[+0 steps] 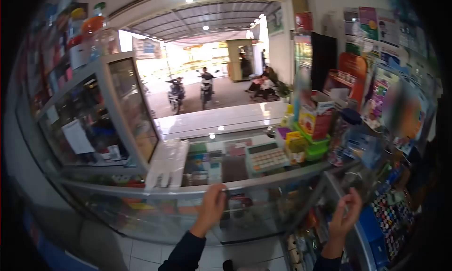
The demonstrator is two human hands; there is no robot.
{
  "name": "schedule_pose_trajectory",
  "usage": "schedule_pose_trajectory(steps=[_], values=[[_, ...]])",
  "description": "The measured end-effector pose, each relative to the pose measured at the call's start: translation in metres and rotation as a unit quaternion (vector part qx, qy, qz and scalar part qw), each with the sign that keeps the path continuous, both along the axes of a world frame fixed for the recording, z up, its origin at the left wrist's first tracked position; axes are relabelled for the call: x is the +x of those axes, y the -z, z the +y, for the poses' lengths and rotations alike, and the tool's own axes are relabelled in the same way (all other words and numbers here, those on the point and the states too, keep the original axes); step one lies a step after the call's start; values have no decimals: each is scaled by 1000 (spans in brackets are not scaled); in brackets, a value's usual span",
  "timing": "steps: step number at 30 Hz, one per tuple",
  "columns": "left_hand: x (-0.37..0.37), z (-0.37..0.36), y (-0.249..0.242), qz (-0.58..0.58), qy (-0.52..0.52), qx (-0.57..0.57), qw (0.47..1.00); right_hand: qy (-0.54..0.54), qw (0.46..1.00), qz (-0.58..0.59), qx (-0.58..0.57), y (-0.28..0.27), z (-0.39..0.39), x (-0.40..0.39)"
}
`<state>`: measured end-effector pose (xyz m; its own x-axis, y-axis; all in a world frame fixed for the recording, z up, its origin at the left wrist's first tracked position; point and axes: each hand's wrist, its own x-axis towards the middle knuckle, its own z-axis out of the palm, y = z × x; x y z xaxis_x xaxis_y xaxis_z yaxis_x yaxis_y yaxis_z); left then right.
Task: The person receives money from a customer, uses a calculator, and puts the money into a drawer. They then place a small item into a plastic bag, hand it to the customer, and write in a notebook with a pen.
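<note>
Grey metal edging (127, 191) perhaps steadied the left hand (212, 209), its grip unclear, while the right hand (343, 217) hovered, fingers loosely released.

Person wears dark navy long sleeves (184, 252), ending near the wrists; both hands (214, 206) bare, no gloves visible.
</note>
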<state>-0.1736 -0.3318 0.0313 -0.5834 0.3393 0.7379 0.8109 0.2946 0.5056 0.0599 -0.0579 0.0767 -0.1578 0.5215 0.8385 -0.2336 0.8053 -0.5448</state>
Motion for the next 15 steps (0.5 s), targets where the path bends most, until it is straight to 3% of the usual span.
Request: schedule_pose_trajectory(steps=[2,3,4,6,7,9,11,12,15], values=[[-49,-40,-1,19,-81,-13,996,-58,997,-58,-5,10,-20,-25],[-65,-64,-20,14,-146,-84,986,-105,987,-118,-8,14,-37,-38],[-95,-89,-22,-45,-181,-104,977,-111,987,-116,-10,12,-56,-50],[-159,-129,-12,-44,-182,-134,973,-216,952,-194,98,2,-95,-77],[-183,-143,-12,-48,-145,-177,972,-217,953,-187,98,0,-114,-95],[-228,-166,7,-49,-105,-219,969,-339,908,-230,90,2,-153,-135],[-261,-173,38,83,-175,-248,949,-355,898,-243,96,6,-187,-180],[-258,-173,30,-55,-162,-295,940,-375,883,-265,98,7,-203,-202],[-232,-175,17,-101,-173,-164,966,-383,880,-272,67,4,-246,-257]])
